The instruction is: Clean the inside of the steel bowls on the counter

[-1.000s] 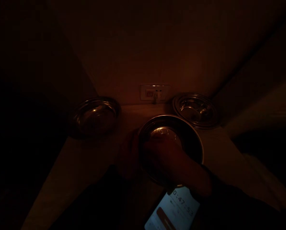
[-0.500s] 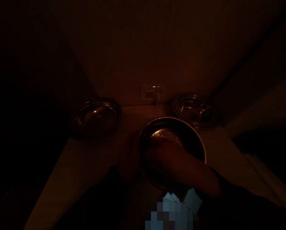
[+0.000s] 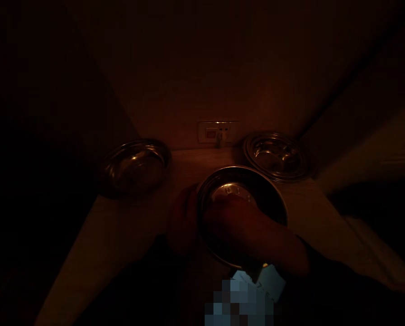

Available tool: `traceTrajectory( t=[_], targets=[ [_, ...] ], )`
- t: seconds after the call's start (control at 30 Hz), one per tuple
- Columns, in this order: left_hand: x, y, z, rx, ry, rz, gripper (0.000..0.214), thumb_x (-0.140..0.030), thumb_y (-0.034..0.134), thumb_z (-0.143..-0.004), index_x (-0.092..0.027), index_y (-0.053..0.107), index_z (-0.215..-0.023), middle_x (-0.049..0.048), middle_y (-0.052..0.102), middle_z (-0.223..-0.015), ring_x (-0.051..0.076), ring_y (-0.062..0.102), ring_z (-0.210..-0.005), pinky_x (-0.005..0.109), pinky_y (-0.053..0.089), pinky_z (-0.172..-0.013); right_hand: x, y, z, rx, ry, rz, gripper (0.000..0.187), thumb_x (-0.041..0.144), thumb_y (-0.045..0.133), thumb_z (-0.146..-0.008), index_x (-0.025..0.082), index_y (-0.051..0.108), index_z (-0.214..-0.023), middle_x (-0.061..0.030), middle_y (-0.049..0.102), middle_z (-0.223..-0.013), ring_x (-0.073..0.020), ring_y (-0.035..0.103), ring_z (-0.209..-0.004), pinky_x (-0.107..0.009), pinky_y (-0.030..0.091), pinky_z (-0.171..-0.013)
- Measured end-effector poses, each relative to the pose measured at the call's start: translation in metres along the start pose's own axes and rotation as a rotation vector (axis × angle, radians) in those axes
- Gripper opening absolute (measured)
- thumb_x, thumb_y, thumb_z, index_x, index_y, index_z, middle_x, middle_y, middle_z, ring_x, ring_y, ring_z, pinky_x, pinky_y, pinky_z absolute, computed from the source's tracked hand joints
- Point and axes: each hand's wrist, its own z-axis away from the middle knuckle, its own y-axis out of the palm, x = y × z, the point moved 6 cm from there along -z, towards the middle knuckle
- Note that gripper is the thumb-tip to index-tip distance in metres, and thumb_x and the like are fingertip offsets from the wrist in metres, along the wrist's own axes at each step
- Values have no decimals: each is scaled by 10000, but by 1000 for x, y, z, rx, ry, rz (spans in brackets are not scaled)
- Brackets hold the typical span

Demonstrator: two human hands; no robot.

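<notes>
The scene is very dark. A shiny, deep metal bowl (image 3: 278,192) stands tilted toward me in the middle. My left hand (image 3: 182,222) is closed against its left side, with the fingertips lost in shadow. My right hand (image 3: 229,219) reaches down inside the bowl; its fingers are hidden in the dark, so what they touch does not show. A pale band of light glints on the bowl's inner wall beyond my knuckles. Dark sleeves cover both forearms.
A round metal dish (image 3: 136,170) stands at the back left of the wooden table (image 3: 121,235). At the back right sits a compartmented metal plate (image 3: 277,156). A wall socket (image 3: 218,132) with a plug is behind. A bright, partly pixelated patch (image 3: 272,283) lies below the bowl.
The bowl's right rim and my right forearm have shifted slightly left. My left hand stays at the bowl's side.
</notes>
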Motion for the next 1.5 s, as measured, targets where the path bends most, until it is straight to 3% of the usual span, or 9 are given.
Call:
traceTrajectory(
  t=[0.17,0.33,0.5,0.77,0.9,1.03,1.23,1.4,1.5],
  targets=[
    [0,0,-1,11,13,30,346,-319,389,-923,-160,667,-1053,73,737,-1049,199,675,-967,335,515,-887,0,-8,0,-83,47,56,100,171,578,-911,176,661,-855,-44,694,-853,-191,577,-853,-307,358,-744],
    [1,0,-1,24,-4,28,358,-346,385,-927,-161,668,-1043,77,739,-1032,202,680,-946,337,521,-875,2,-2,0,33,14,-3,115,153,574,-912,190,666,-854,-27,701,-866,-165,592,-800,-287,370,-709],
    [-1,1,-1,23,8,55,349,-335,398,-923,-161,666,-1063,69,731,-1084,193,669,-996,328,503,-919,-1,-5,-5,-90,130,196,106,178,564,-920,172,665,-950,-79,711,-966,-253,588,-944,-370,374,-770],
    [3,-1,-5,43,4,75,389,-380,395,-933,-160,660,-1114,73,725,-1116,202,662,-1034,327,504,-918,-12,-12,8,-34,231,237,141,187,585,-910,190,677,-1017,-82,716,-1025,-301,592,-1014,-429,388,-828],
    [6,-1,-6,45,-2,111,399,-397,403,-934,-161,664,-1122,73,724,-1126,204,662,-1045,321,507,-920,-12,-11,18,-25,182,199,156,198,602,-899,201,690,-1028,-89,720,-973,-277,615,-969,-411,397,-832],
    [11,1,-6,62,-14,174,411,-438,429,-925,-172,667,-1130,62,730,-1112,206,670,-1020,321,523,-891,-8,-7,22,37,95,65,142,182,569,-906,209,708,-903,-59,718,-900,-204,634,-843,-338,420,-784],
    [9,1,-8,73,-6,180,405,-418,420,-928,-168,667,-1129,63,734,-1095,203,674,-998,318,522,-885,-4,-5,23,68,58,-23,173,176,538,-926,213,691,-854,-30,707,-819,-170,625,-779,-301,410,-739],
    [5,1,-7,66,-26,132,397,-399,401,-930,-160,675,-1087,60,749,-1029,197,691,-924,313,536,-836,4,0,14,31,-19,7,89,197,598,-900,210,667,-845,-20,711,-886,-208,606,-896,-354,382,-840],
    [4,0,-6,48,-16,87,359,-357,417,-922,-158,678,-1068,65,743,-1061,199,681,-980,323,517,-898,8,-1,4,-28,22,101,74,191,597,-903,191,671,-898,-42,712,-924,-243,591,-949,-385,383,-840]
  ],
)
